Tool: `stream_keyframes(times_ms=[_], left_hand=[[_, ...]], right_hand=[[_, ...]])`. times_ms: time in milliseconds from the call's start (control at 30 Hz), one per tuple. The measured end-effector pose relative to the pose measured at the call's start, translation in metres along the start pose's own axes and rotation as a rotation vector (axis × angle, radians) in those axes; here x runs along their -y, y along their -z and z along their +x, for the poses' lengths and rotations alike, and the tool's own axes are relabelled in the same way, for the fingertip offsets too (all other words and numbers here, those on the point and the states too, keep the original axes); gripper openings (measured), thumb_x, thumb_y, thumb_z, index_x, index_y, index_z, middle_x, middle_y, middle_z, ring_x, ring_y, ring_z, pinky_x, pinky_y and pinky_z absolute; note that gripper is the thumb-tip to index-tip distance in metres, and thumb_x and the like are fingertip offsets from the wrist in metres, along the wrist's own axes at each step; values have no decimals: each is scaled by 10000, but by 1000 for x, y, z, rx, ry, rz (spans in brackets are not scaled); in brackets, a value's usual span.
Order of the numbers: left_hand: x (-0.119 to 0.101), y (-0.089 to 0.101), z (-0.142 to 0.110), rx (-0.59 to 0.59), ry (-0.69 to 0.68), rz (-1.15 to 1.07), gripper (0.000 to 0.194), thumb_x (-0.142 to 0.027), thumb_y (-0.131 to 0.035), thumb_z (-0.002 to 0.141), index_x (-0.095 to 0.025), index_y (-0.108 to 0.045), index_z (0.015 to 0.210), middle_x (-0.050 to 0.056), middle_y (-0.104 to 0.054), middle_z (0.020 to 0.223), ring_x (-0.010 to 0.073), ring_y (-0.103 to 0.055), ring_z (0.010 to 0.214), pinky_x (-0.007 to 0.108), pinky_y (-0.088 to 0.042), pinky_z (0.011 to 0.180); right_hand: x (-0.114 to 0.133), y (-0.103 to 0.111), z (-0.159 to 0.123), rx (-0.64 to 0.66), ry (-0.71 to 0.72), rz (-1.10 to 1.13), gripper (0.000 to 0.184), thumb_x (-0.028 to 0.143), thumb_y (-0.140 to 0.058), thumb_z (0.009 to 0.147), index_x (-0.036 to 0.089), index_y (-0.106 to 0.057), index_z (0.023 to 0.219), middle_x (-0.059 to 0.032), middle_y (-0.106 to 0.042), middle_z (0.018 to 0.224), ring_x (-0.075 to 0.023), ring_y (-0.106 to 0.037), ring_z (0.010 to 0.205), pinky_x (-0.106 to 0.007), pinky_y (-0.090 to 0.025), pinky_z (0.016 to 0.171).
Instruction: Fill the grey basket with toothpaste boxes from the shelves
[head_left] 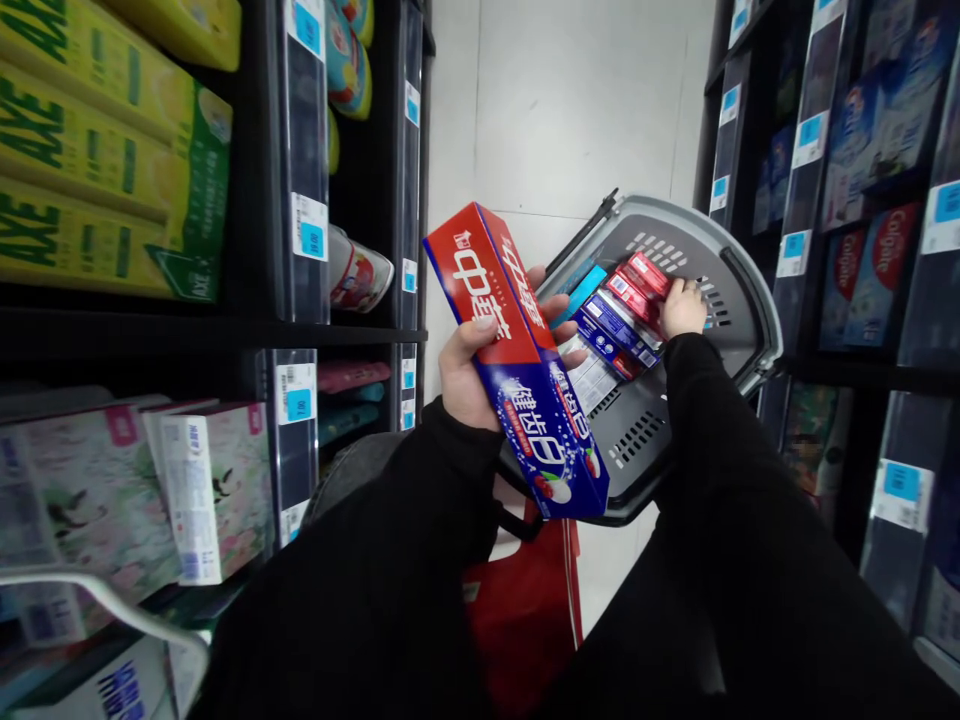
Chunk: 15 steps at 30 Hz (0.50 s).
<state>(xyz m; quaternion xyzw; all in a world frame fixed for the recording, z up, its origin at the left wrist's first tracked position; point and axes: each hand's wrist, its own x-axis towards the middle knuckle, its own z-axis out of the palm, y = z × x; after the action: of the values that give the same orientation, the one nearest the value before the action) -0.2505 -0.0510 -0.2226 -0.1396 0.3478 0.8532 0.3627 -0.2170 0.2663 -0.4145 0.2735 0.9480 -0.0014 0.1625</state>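
Note:
My left hand is wrapped around a long red and blue toothpaste box, held tilted over the near left side of a grey shopping basket. Inside the basket, my right hand is closed at the right end of the red toothpaste boxes; its fingertips are partly hidden. Beside those lie dark blue boxes and a light blue box. The held box and my left fingers cover part of the basket's left side.
Shelves flank the narrow aisle. On the left stand yellow AXE packs and floral boxes; on the right, Colgate boxes. Pale floor tiles run ahead. A red bag hangs below my left arm.

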Motion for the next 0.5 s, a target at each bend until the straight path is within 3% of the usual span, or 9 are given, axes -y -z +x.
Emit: stream_keyframes(times_ms=[67, 133, 200, 267, 333, 433, 500], left_hand=[[0, 0, 1, 3, 5, -13, 685, -458, -597, 756, -217, -454, 1382, 87, -686, 1145, 317, -646, 1097, 503, -537, 927], [3, 1, 1, 4, 9, -14, 689, -436, -606, 750, -194, -463, 1380, 92, -693, 1132, 302, -662, 1063, 488, -534, 935], [10, 0, 1, 4, 1, 2, 685, -415, -625, 736, -180, -484, 1364, 93, -700, 1116, 291, -671, 1039, 472, -533, 936], [18, -2, 1, 9, -5, 40, 677, -419, -640, 724, -175, -508, 1341, 97, -704, 1106, 291, -671, 1030, 465, -530, 932], [27, -5, -1, 31, 7, 115, 676, -471, -635, 727, -166, -522, 1320, 115, -695, 1125, 304, -658, 1046, 471, -519, 930], [36, -8, -6, 45, 40, 469, 725, -550, -631, 734, -149, -507, 1325, 159, -645, 1224, 341, -601, 1134, 498, -472, 964], [37, -8, -9, -24, 69, 979, 820, -541, -707, 685, -142, -468, 1359, 191, -571, 1330, 388, -517, 1226, 540, -402, 1013]], right_hand=[[8, 11, -13, -84, -60, 99, 410, 279, -509, 923, 17, -492, 1238, -287, -473, 1302, -333, -450, 1176, -479, -384, 945], [23, 31, -40, -46, 5, 350, 339, 326, -539, 906, 74, -562, 1133, -222, -551, 1215, -288, -498, 1113, -473, -389, 981], [43, 59, -83, 214, 162, 783, 322, 427, -525, 908, 141, -592, 1042, -127, -631, 1015, -225, -577, 944, -428, -450, 937], [62, 88, -135, 616, 321, 1237, 496, 609, -442, 905, 205, -551, 1171, -94, -644, 1010, -214, -623, 882, -403, -516, 836], [75, 113, -183, 759, 409, 1409, 609, 667, -594, 794, 231, -539, 1217, -85, -639, 1102, -226, -635, 942, -391, -532, 834], [72, 122, -221, 645, 373, 1361, 659, 570, -711, 744, 246, -506, 1281, -70, -644, 1144, -237, -634, 995, -398, -523, 886], [56, 106, -217, 513, 322, 1160, 643, 516, -673, 792, 229, -463, 1327, -83, -650, 1145, -249, -639, 998, -415, -511, 904]])
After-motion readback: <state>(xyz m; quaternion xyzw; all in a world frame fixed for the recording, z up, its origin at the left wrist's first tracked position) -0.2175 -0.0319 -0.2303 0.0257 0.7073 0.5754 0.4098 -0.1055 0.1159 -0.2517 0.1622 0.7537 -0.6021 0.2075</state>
